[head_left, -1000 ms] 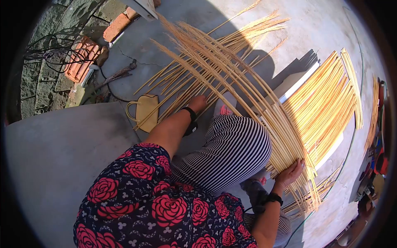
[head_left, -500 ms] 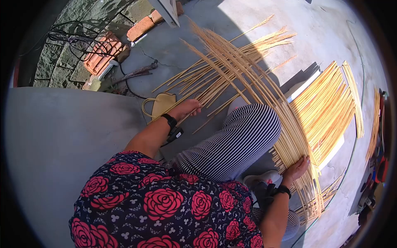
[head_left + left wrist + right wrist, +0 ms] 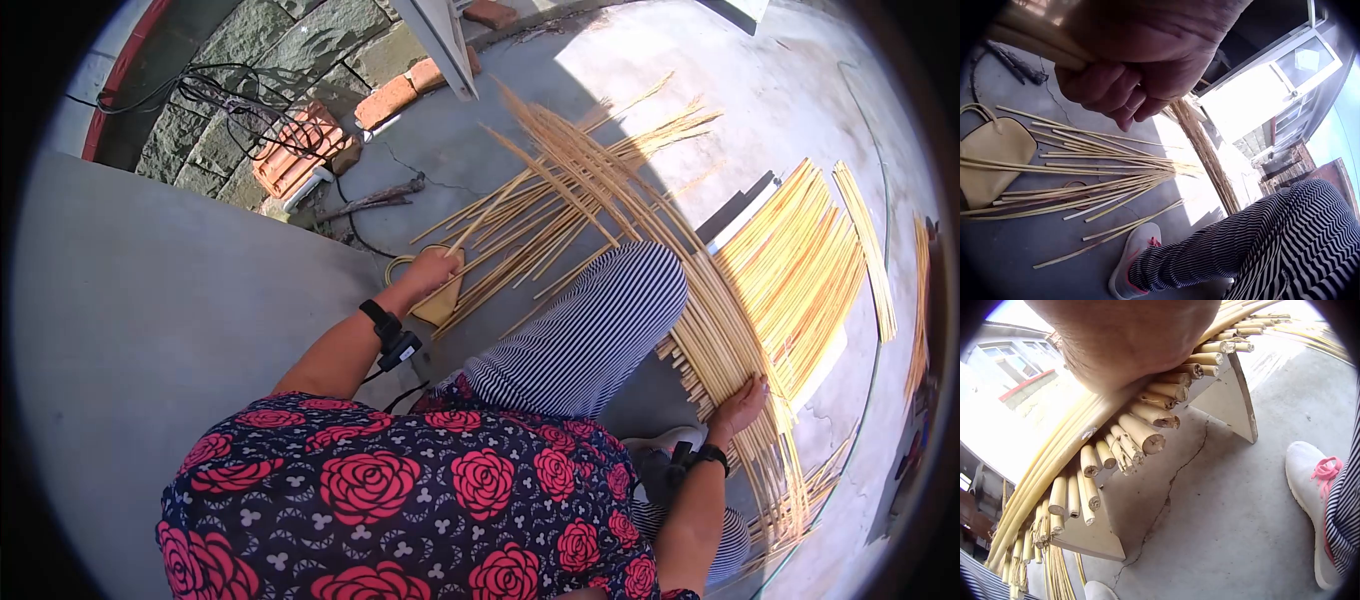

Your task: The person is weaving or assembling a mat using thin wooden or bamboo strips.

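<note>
My left hand curls round the butt end of a reed stalk, over a yellow bag on the floor. Its curled fingers and the thick stalk in them show close up in the left wrist view. My right hand rests on a curved band of long reeds, fingers lying across them. These lie crosswise over the cut ends of a row of reeds. In the right wrist view the heel of the hand presses on the band, above the cut ends.
Loose reeds with feathery tips lie on the concrete ahead. A white board-like support stands under the row. Bricks and black cable are by the stone wall. A striped knee sits between the hands.
My left hand has lifted from the loose reeds and drawn back toward the bag with a stalk in its grip. The right hand stays on the band. The head view has shifted.
</note>
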`<state>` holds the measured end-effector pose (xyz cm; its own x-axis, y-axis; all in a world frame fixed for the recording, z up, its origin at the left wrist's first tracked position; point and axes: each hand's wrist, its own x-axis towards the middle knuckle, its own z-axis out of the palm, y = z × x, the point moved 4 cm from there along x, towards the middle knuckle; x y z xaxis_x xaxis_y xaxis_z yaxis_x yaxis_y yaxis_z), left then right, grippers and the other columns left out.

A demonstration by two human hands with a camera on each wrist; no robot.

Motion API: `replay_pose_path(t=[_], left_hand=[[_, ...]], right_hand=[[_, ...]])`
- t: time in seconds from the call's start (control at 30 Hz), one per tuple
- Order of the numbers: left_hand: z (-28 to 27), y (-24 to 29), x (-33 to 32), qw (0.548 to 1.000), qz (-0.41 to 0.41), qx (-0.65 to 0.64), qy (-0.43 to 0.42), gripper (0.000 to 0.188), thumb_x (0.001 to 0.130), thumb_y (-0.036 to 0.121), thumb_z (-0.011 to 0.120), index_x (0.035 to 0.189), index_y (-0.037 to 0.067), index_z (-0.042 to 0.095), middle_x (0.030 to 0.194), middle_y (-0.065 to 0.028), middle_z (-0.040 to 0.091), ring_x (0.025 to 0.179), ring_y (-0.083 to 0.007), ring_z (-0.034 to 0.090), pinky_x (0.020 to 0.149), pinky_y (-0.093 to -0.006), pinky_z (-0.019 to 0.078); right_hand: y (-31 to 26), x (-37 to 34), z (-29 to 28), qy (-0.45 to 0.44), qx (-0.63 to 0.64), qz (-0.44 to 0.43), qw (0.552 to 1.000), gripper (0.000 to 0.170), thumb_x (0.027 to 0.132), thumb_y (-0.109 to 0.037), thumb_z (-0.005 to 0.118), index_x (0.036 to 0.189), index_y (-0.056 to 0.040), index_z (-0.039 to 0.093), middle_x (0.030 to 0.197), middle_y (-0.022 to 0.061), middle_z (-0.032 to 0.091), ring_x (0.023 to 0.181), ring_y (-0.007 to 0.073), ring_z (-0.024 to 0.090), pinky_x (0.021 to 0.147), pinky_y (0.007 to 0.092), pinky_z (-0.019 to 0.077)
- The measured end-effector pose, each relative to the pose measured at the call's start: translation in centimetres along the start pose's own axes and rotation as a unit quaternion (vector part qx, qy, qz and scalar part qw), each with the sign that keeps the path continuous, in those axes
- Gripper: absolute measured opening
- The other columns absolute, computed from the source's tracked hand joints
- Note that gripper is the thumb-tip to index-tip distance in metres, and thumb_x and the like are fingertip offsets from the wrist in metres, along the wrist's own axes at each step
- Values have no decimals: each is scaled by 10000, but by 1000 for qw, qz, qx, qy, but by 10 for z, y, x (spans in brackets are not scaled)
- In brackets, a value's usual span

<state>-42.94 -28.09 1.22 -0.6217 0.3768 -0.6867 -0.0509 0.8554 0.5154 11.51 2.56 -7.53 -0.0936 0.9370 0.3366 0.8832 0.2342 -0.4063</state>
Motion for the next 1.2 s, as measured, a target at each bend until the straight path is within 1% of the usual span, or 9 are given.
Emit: replay_pose_path(t=[0.07,0.17,0.27,0.47,0.6,0.7,0.8,0.9,1.2], left_hand=[[-26,18,-1,999,-13,-41,22,207,850,278,530,746,102,495,540,53,367,394,-64,296,365,-261,223],[-68,21,22,998,7,41,53,211,867,278,514,764,95,514,527,31,387,377,-74,292,353,-277,225],[-105,24,31,993,-24,-56,101,222,874,296,531,797,88,528,536,27,406,393,-87,317,364,-292,234],[-75,99,-44,935,279,-16,219,269,912,310,531,800,65,525,582,31,416,487,-62,371,431,-249,294],[-64,163,-102,883,399,-157,190,269,967,301,495,852,58,509,629,29,451,569,-66,436,517,-222,373],[-52,191,-113,797,510,-269,180,262,987,286,452,902,44,503,684,-9,483,609,-97,491,586,-236,448],[-21,176,-56,766,526,-354,107,251,995,265,428,914,38,497,752,-39,517,721,-147,558,747,-303,501],[21,148,-19,806,468,-350,92,244,998,259,416,929,40,497,799,-52,540,836,-183,592,854,-352,488],[112,110,56,844,404,-343,85,229,989,244,443,991,32,531,878,-50,601,917,-145,584,879,-296,450]], right_hand=[[0,-4,-5,3,-8,-5,1000,240,964,-158,446,1093,-18,591,1242,208,548,1189,379,468,1048,435,336],[-2,-2,1,20,-7,-14,1000,242,963,-158,441,1108,-32,587,1237,199,554,1179,378,476,1046,435,335],[2,-2,-1,10,-6,-4,1000,244,964,-148,434,1128,-28,570,1258,198,539,1207,385,451,1057,449,322],[-2,-1,-2,10,-17,-9,1000,252,968,-158,432,1119,-21,581,1261,198,538,1208,375,454,1061,438,322],[4,-3,2,11,-21,-16,1000,266,966,-171,438,1113,-18,598,1253,197,547,1191,367,474,1062,423,324],[7,-1,4,16,-29,-8,999,258,959,-161,459,1095,-3,611,1225,201,566,1171,362,492,1053,422,339],[11,-1,5,21,-14,-33,999,256,957,-159,466,1089,2,615,1211,206,573,1161,357,503,1054,419,339],[12,0,5,16,-3,-21,1000,253,954,-156,471,1083,2,620,1201,209,579,1152,354,512,1058,415,336],[9,-1,2,12,-24,-18,999,243,950,-152,476,1083,-10,622,1209,201,578,1156,356,510,1055,419,338]])
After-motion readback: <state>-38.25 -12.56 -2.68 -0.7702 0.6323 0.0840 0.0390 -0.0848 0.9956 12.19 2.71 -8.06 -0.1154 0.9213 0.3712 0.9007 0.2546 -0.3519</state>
